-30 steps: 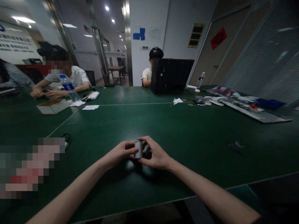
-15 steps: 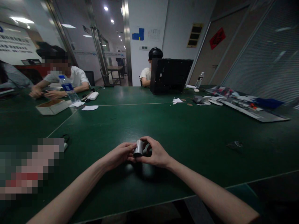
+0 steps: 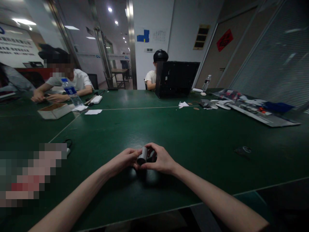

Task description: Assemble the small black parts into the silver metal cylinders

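Note:
A short silvery metal cylinder (image 3: 143,156) is held between both hands just above the green tabletop (image 3: 135,125). Its dark, round, hollow-looking end tilts toward me. My left hand (image 3: 126,158) grips it from the left, the thumb along its side and the other fingers partly hidden behind and below. My right hand (image 3: 160,158) curls round it from the right, with the index finger at the top and the thumb near the lower end. A gap shows between the right palm and the cylinder.
A small dark object with a ring (image 3: 243,150) lies at right. Farther off are a white open box (image 3: 54,111), a water bottle (image 3: 70,91), paper (image 3: 93,112), a black case (image 3: 177,79) and a cluttered board (image 3: 265,112). Two people sit across the table.
The cylinder has tipped slightly, so its dark hollow end faces me more. Both hands keep their grip and have hardly shifted.

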`<state>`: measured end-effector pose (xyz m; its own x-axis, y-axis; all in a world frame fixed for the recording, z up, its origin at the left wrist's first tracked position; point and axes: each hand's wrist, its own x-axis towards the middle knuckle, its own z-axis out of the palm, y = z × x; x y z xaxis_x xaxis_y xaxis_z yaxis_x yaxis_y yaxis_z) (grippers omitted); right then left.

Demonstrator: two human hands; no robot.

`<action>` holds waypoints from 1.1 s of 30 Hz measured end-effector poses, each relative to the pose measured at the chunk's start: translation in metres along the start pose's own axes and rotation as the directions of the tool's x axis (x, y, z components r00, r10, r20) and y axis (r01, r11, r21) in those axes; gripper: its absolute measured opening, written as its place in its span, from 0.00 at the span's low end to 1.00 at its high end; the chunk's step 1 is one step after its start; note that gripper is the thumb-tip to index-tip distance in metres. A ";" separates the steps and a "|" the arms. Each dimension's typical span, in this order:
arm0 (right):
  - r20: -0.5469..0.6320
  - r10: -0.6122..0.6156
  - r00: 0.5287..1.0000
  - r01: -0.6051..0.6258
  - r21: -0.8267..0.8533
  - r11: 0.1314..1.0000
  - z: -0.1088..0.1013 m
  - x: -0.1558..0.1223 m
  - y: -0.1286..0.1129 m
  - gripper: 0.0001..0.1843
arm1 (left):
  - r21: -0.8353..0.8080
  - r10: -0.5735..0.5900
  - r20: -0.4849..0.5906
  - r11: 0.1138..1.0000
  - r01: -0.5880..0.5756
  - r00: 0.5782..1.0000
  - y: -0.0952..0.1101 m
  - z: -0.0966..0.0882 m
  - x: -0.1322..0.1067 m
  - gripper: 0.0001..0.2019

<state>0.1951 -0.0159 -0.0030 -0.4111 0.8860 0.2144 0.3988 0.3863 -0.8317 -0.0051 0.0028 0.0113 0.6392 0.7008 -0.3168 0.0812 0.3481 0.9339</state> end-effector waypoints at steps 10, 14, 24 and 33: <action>-0.065 -0.165 0.984 0.160 -0.070 0.985 0.002 -0.004 0.000 0.34 | 0.124 0.084 -0.022 0.989 -0.081 0.996 -0.002 -0.001 0.003 0.20; -0.039 -0.174 0.984 0.171 -0.080 0.982 0.002 -0.004 -0.001 0.34 | 0.183 0.104 0.002 0.978 -0.103 0.995 0.000 0.000 0.003 0.19; -0.037 -0.163 0.986 0.159 -0.094 0.983 0.002 -0.004 -0.003 0.31 | 0.199 0.114 0.002 0.973 -0.112 0.993 0.008 0.004 -0.001 0.17; -0.071 -0.197 0.978 0.189 -0.104 0.976 0.002 -0.004 0.002 0.32 | 0.171 0.087 -0.036 0.982 -0.080 0.996 0.006 0.005 -0.002 0.21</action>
<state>0.1956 -0.0193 -0.0062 -0.4225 0.8084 0.4099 0.3965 0.5716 -0.7184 -0.0020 0.0005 0.0185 0.6159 0.7505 -0.2396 0.1591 0.1794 0.9708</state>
